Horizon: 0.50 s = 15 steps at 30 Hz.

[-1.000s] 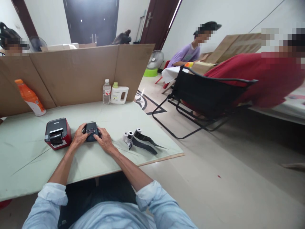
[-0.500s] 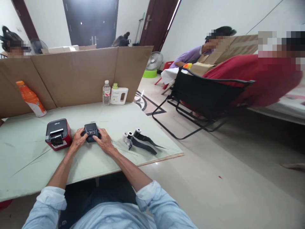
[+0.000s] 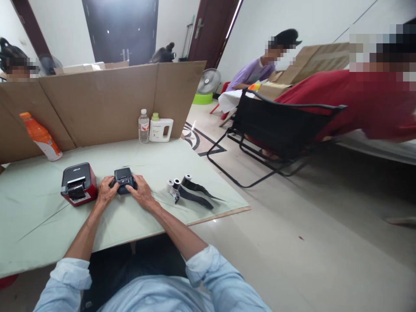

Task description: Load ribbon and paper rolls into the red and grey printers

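Note:
Between my two hands is a small black portable label printer on the pale green tabletop. My left hand grips its left side, thumb at the near edge. On its right side my right hand holds it, thumb across the near corner. A larger black and red printer stands just left of my left hand, a dark strip coming out of its front. To the right of my right hand lie several small rolls with black strips trailing toward the table's right edge.
A cardboard screen closes off the far side. An orange bottle leans there; a clear water bottle and a white jug stand near its right end. A black folding chair and people are at the right.
Both hands keep their hold on the small printer, with almost no movement. In the background, the person in purple has shifted left and sits more upright. The view has turned slightly.

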Tool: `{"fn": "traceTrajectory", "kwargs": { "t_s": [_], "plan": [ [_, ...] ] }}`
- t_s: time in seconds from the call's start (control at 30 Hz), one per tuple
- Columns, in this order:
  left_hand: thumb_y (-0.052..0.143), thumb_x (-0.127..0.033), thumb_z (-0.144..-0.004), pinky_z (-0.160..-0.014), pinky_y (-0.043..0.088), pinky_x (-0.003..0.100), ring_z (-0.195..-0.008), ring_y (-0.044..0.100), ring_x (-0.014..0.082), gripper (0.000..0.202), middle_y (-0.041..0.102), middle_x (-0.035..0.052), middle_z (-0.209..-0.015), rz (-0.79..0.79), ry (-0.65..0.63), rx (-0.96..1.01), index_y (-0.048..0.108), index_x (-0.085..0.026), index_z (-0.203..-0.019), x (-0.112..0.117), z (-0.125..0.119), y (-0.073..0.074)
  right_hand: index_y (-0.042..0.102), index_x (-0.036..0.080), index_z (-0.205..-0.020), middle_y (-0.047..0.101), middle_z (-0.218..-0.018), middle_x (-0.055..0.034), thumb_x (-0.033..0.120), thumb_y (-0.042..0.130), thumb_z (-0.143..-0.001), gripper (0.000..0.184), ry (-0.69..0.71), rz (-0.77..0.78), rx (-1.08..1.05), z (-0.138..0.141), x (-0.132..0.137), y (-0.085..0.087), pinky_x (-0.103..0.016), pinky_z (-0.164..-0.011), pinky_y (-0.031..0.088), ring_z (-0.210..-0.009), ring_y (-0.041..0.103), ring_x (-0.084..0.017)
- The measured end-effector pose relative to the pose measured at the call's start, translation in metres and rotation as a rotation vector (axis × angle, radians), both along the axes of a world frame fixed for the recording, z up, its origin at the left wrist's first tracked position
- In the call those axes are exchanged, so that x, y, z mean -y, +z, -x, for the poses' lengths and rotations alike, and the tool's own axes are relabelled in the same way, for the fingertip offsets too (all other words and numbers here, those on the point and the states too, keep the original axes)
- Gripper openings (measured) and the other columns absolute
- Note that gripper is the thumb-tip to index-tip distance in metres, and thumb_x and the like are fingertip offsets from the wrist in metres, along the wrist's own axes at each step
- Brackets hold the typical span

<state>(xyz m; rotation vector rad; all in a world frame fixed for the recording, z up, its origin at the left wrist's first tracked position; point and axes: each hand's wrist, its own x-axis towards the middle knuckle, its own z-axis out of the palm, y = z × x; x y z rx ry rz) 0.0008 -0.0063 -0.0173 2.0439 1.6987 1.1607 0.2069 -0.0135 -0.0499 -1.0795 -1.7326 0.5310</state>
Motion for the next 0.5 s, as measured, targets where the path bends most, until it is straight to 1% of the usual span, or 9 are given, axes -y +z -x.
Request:
{"fn": "traceTrajectory", "kwargs": {
  "t_s": [0.17, 0.23, 0.4, 0.5],
  "plan": [
    [0.067, -0.04, -0.087, -0.104, 0.056, 0.047, -0.112, 0.07, 0.0301, 0.029, 0.075, 0.0124, -0.119, 0.009, -0.009, 0.0, 0.077, -0.02, -0.106, 0.003, -0.0015, 0.0036, 0.058, 0.019, -0.145, 0.064, -0.129, -0.0145, 0.037, 0.068, -0.093, 0.056, -0.002, 0.003, 0.007, 0.0002, -0.0005, -0.0002, -0.047, -0.109, 0.051, -0.12, 0.06, -0.03],
    [0.069, -0.04, -0.086, -0.104, 0.056, 0.048, -0.113, 0.07, 0.0308, 0.029, 0.074, 0.0131, -0.12, -0.017, -0.001, 0.005, 0.077, -0.019, -0.105, 0.0038, -0.0023, 0.0045, 0.058, 0.02, -0.145, 0.064, -0.129, -0.0142, 0.037, 0.069, -0.092, 0.057, -0.009, 0.0, 0.004, 0.0006, -0.0005, -0.0001, -0.047, -0.109, 0.051, -0.121, 0.06, -0.03],
    [0.07, -0.035, -0.084, -0.09, 0.063, 0.041, -0.108, 0.071, 0.0269, 0.029, 0.073, 0.0113, -0.119, -0.106, -0.012, 0.041, 0.075, -0.02, -0.108, 0.0055, -0.0044, 0.0052, 0.057, 0.022, -0.147, 0.064, -0.13, -0.0129, 0.037, 0.07, -0.092, 0.058, 0.001, 0.003, -0.007, 0.0004, 0.0002, 0.0008, -0.047, -0.11, 0.051, -0.12, 0.06, -0.029],
    [0.07, -0.032, -0.084, -0.087, 0.063, 0.039, -0.101, 0.072, 0.0248, 0.029, 0.075, 0.0096, -0.113, -0.109, -0.009, 0.034, 0.074, -0.02, -0.11, 0.0062, -0.0044, 0.0056, 0.057, 0.021, -0.147, 0.063, -0.13, -0.0139, 0.038, 0.07, -0.092, 0.058, 0.008, 0.001, -0.006, -0.0003, 0.0003, 0.0012, -0.048, -0.11, 0.05, -0.122, 0.06, -0.03]
  ]
}}
